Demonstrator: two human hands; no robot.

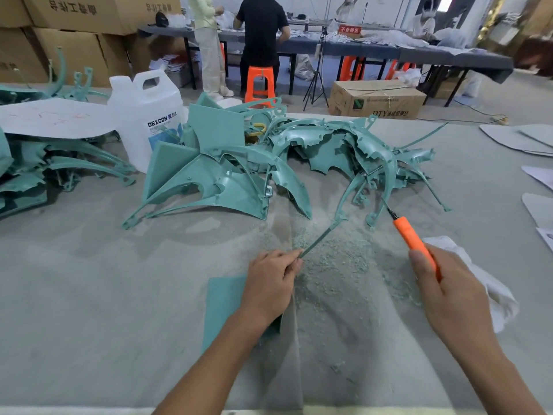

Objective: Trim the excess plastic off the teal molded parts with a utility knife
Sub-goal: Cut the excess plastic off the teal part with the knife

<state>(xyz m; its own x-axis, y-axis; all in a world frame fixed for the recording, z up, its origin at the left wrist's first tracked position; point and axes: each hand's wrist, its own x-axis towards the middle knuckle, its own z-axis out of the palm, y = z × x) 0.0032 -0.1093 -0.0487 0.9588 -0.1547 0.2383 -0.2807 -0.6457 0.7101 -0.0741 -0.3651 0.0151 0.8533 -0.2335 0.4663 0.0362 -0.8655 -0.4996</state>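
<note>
A pile of teal molded parts (227, 175) lies across the middle of the grey table (89, 295). My left hand (270, 283) pinches the near end of a thin teal strip (318, 239) that runs up to an arched teal part (386, 172). My right hand (449, 298) grips an orange utility knife (411, 239), its dark blade pointing up and left toward the arched part's lower leg. Teal shavings (338, 265) cover the table between my hands. A flat teal sheet (224, 307) lies under my left wrist.
A white DEXCON jug (146, 115) stands behind the pile at left, beside more teal parts (59, 166) under a white sheet. A white cloth (478, 274) lies under my right hand. Papers sit at the right edge. People work at tables behind, near an orange stool.
</note>
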